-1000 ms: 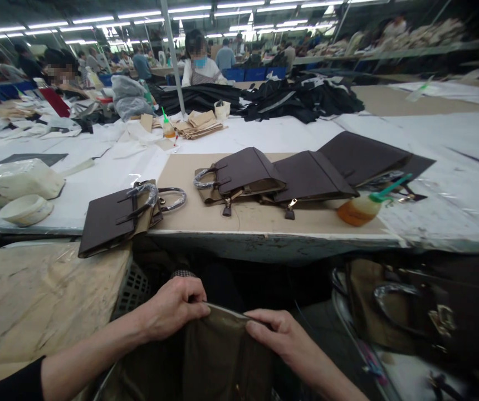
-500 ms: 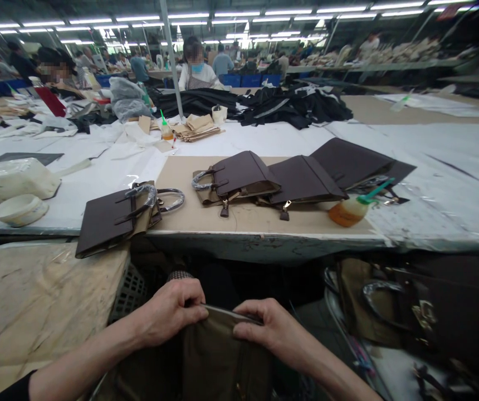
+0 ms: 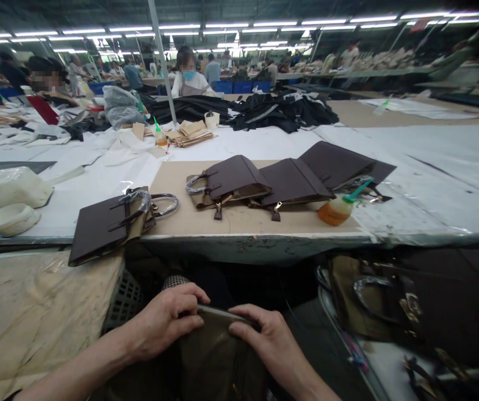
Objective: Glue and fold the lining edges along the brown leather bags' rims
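Low in front of me, a piece of olive-brown lining fabric (image 3: 212, 351) hangs below its pale upper edge. My left hand (image 3: 170, 314) pinches that edge at its left end, thumb against fingers. At the right end, my right hand (image 3: 260, 334) grips the same edge between thumb and fingers. A small metallic zipper part shows low on the lining. Nearest on the table lies a dark brown handbag (image 3: 101, 225) with plastic-wrapped handles. Further right, a second brown handbag (image 3: 239, 178) overlaps other dark brown bag pieces (image 3: 293, 181).
A glue bottle (image 3: 335, 210) with a green nozzle stands near the table edge (image 3: 256, 239). More bags (image 3: 390, 301) lie low at right. A cardboard-topped crate (image 3: 34, 312) is at left, below a white tub (image 3: 11, 219). A masked co-worker (image 3: 189, 78) sits across the table.
The view has shifted slightly, so the table things sit a little further left. Both hands keep hold of the lining edge, and the left fingers have curled a little differently.
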Available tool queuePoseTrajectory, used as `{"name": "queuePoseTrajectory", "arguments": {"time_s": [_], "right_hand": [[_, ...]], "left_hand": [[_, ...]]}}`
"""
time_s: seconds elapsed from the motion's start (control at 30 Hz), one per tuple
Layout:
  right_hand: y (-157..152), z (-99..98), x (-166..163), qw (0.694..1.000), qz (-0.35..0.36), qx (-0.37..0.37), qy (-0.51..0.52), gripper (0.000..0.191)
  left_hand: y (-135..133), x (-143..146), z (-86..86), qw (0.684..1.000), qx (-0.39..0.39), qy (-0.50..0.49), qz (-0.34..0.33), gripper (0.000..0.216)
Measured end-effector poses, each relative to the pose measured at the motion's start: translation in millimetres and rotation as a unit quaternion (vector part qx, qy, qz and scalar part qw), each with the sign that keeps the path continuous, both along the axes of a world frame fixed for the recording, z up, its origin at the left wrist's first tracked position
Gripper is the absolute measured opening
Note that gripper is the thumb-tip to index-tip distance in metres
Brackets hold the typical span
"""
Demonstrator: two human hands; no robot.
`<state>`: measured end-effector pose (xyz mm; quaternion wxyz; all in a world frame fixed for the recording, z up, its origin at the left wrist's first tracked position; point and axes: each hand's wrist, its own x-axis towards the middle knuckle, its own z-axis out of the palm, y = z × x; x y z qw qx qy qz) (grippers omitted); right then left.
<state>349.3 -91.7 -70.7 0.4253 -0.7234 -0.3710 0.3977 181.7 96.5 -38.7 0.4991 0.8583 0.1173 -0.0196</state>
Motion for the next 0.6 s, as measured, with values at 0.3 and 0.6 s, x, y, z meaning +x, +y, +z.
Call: {"name": "queuePoseTrajectory", "arguments": {"time_s": [0.3,0.6], "right_hand": [[2.7,-9.8,-1.5,0.997,-0.039,0.007,0.069,0.009],[6.9,-5.2,0.3,0.996,-0.037,-0.015,0.079,0.015]], "left_hand": [[-1.9,8.2,-0.5,0.999,-0.01,0.019,0.029,0.033],[0.3,6.5,-3.6,0.999,-0.017,0.019,0.029,0.032]]}}
